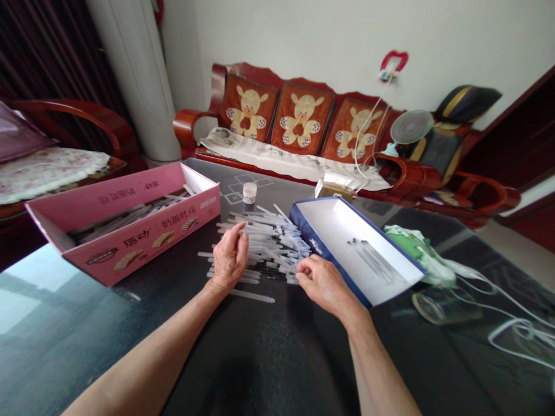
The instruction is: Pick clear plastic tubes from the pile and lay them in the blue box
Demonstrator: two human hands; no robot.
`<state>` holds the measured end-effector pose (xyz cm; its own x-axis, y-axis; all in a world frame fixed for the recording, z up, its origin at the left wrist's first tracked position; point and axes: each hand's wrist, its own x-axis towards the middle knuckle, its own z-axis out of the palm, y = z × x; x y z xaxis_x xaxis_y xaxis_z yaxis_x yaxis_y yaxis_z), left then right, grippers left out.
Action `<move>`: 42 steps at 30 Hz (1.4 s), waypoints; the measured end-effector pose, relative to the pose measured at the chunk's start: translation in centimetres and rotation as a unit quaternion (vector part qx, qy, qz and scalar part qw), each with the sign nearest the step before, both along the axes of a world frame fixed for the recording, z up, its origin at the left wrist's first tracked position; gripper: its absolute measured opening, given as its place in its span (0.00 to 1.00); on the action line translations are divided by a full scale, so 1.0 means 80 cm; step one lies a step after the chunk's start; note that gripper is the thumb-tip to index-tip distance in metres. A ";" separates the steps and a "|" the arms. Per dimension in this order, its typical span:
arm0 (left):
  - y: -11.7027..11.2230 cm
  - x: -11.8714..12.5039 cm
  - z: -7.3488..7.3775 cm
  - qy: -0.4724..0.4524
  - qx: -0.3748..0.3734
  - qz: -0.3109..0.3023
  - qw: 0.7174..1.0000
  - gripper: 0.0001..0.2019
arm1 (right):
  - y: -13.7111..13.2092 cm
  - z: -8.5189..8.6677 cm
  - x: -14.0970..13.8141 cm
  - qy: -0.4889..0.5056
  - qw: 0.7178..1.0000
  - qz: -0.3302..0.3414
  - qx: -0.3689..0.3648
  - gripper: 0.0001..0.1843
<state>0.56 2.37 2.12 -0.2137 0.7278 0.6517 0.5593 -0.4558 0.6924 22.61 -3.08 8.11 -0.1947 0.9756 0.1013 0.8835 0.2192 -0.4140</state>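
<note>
**Chinese snack branding on a pink cardboard box (130, 231), the only clearly legible text**

The long side facing the camera carries the large dark characters "奶盐吐司" (milk-salt toast) (173, 225), with a larger two-character mark (136, 238) to its left, perhaps "原动", though the first character is uncertain. The far inner wall shows dark characters upside down (125, 193), too skewed to read with confidence. Small print on the box's right end (203, 211) is unreadable. White lettering on the blue side of the open blue-and-white box (318, 248) is too small to make out, as is the label on the small white jar (249, 192).
</note>
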 end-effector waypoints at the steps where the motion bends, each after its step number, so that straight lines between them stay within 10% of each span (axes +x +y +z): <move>1: -0.002 0.001 0.001 -0.007 -0.020 -0.024 0.999 0.14 | 0.001 0.000 0.000 0.024 1.000 -0.012 0.007 0.06; 9: -0.008 0.013 0.012 -0.206 -0.195 -0.259 0.923 0.18 | -0.004 -0.019 -0.056 0.227 0.974 0.009 -0.020 0.05; 14: 0.005 0.010 0.014 -0.407 -0.216 -0.269 0.846 0.19 | 0.001 -0.035 -0.052 0.086 0.995 0.041 0.024 0.07; 23: 0.003 0.012 0.001 -0.264 -0.146 -0.227 0.926 0.21 | -0.003 -0.042 -0.056 -0.151 0.987 0.031 0.038 0.11; 30: -0.002 0.010 -0.004 -0.100 -0.099 -0.166 0.976 0.16 | 0.003 -0.028 -0.048 0.053 0.994 0.032 0.087 0.09; 34: -0.007 0.010 -0.001 0.015 -0.043 -0.149 0.988 0.14 | 0.014 -0.025 -0.036 0.341 0.929 -0.046 0.137 0.08; 42: -0.012 0.014 -0.005 0.167 -0.002 -0.240 0.956 0.17 | 0.032 -0.047 -0.027 0.691 0.708 -0.146 0.014 0.15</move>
<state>1.70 1.41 1.68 0.3661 0.6916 0.6226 0.4762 -0.7141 0.5132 20.46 -0.49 4.38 0.3181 0.9479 0.0176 -0.3515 0.1351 -0.9264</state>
